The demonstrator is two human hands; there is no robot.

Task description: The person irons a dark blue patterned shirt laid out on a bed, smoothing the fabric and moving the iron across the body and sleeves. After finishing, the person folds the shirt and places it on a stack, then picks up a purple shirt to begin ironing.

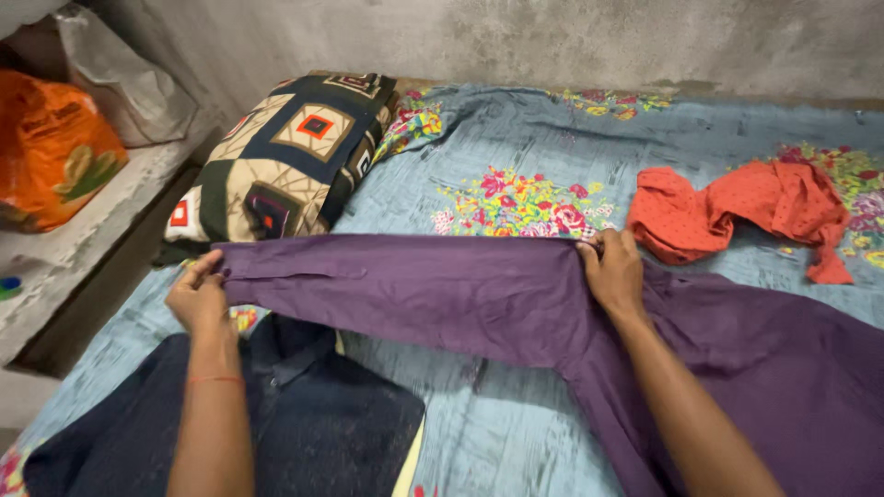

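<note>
Fingers of left hand (198, 296) and right hand (611, 269) pinch the purple garment's (433, 290) stretched sleeve

One view only, camera on my head, tilted down and forward across the bed (516, 433) toward the grey wall (552, 37) at frame top. Close range, my forearms enter from bottom edge.

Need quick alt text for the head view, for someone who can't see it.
Both hands stretch a purple sleeve across a floral bedsheet, left hand pinching the cuff, right hand gripping near the shoulder. A dark shirt lies below; a patterned pillow and red cloth lie beyond.
</note>
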